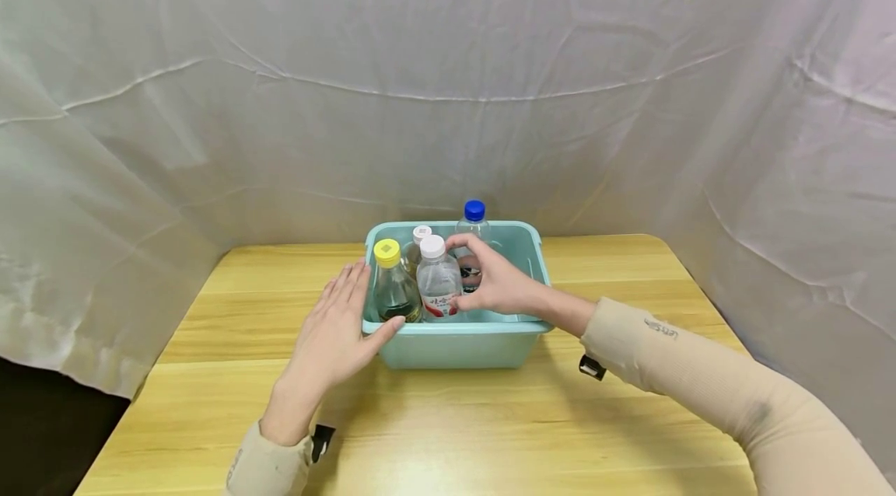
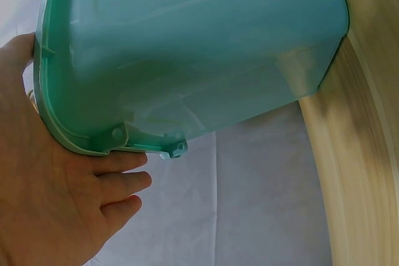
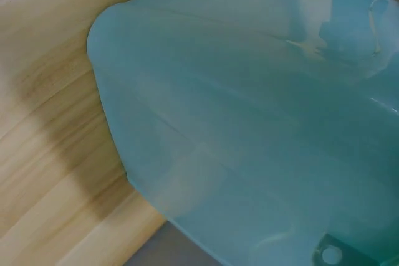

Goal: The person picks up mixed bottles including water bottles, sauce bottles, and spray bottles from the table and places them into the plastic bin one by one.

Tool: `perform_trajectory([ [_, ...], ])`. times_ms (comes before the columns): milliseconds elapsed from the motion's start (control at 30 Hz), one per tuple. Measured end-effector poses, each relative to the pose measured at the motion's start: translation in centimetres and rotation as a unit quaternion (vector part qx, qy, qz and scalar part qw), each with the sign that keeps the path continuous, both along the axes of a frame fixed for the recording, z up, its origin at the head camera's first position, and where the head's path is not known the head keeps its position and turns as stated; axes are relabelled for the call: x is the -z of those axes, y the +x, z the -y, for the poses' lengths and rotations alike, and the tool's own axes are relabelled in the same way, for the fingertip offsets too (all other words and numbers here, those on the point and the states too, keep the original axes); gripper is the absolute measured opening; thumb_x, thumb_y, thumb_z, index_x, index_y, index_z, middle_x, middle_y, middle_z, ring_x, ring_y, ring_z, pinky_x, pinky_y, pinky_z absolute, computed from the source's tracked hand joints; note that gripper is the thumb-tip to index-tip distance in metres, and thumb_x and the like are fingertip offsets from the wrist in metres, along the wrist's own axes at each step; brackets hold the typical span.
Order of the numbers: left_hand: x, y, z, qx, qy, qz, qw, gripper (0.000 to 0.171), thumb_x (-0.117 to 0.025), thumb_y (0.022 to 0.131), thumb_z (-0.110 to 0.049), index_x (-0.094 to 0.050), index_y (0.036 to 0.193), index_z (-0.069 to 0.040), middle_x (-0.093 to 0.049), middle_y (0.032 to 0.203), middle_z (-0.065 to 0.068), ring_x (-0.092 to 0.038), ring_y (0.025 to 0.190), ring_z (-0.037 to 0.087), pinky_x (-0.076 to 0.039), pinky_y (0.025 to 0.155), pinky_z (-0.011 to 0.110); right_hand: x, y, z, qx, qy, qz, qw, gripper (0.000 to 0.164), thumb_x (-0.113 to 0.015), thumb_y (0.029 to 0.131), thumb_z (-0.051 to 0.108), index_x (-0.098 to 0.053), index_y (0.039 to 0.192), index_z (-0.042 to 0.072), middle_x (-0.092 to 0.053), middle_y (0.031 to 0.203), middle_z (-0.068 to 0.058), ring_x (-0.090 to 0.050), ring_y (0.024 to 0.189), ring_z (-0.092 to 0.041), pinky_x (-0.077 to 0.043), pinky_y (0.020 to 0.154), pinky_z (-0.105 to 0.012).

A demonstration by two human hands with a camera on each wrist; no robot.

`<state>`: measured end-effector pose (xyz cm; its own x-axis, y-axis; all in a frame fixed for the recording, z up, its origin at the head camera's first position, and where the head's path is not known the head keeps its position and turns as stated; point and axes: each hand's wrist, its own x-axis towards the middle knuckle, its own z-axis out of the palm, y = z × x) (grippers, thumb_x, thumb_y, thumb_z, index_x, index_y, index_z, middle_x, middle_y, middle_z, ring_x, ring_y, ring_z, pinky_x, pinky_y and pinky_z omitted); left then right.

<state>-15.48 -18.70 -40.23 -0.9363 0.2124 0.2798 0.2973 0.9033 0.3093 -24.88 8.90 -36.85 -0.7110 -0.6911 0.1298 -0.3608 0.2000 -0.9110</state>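
Observation:
A light-blue plastic basin (image 1: 448,348) stands on the table with several bottles in it. My left hand (image 1: 334,329) rests against its left front corner, fingers straight along the side and thumb over the front rim. In the left wrist view, this hand (image 2: 56,185) touches the basin's rim (image 2: 47,104). My right hand (image 1: 493,278) reaches over the front right rim and holds a clear bottle with a white cap (image 1: 437,278), thumb and fingers curved at its right side. Left of it leans a dark-liquid bottle with a yellow cap (image 1: 397,286).
Behind these stand a smaller white-capped bottle (image 1: 421,235) and a blue-capped clear bottle (image 1: 474,216), partly hidden by the right hand. The wooden table (image 1: 448,434) ends at a grey cloth (image 1: 448,130) behind the basin.

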Motion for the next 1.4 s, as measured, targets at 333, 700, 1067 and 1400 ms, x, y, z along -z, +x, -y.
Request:
perform_trajectory([
  [333,0.0,-0.1,0.1,0.001,0.001,-0.006,1.0,0.103,-0.048,0.098,-0.073,-0.023,0.163,0.003,-0.023,0.17,0.02,-0.021,0.157,0.038,-0.019,0.129,0.051,0.3,-0.3,0.1,0.015,0.016,-0.011,1.0,0.071,-0.081,0.083,-0.005,-0.041,0.141,0.007,-0.051,0.145,-0.016,-0.062,0.129,-0.035,-0.054,0.104,-0.053],
  [700,0.2,0.3,0.2,0.002,0.001,-0.002,1.0,0.103,-0.049,0.098,-0.072,-0.022,0.163,0.003,-0.02,0.171,0.019,-0.019,0.158,0.038,-0.019,0.129,0.051,0.4,0.1,0.1,0.018,0.011,-0.015,1.0,0.074,-0.086,0.08,-0.002,-0.044,0.14,0.006,-0.056,0.14,-0.014,-0.062,0.129,-0.034,-0.057,0.101,-0.048],
  [1067,0.2,0.7,0.5,0.004,0.003,-0.007,1.0,0.103,-0.05,0.098,-0.072,-0.022,0.163,0.002,-0.022,0.17,0.02,-0.021,0.157,0.039,-0.019,0.128,0.052,0.3,0.9,0.0,0.022,-0.006,-0.031,0.999,0.074,-0.086,0.083,0.001,-0.044,0.143,0.008,-0.061,0.135,-0.016,-0.068,0.116,-0.032,-0.062,0.091,-0.044],
  [1400,0.2,0.5,0.4,0.005,-0.002,-0.001,1.0,0.103,-0.048,0.098,-0.073,-0.022,0.164,0.002,-0.019,0.171,0.018,-0.02,0.158,0.039,-0.019,0.128,0.053,0.0,1.2,-0.4,0.043,-0.055,-0.049,0.996,0.07,-0.084,0.084,-0.001,-0.047,0.142,0.007,-0.057,0.139,-0.012,-0.062,0.128,-0.027,-0.056,0.103,-0.041],
])
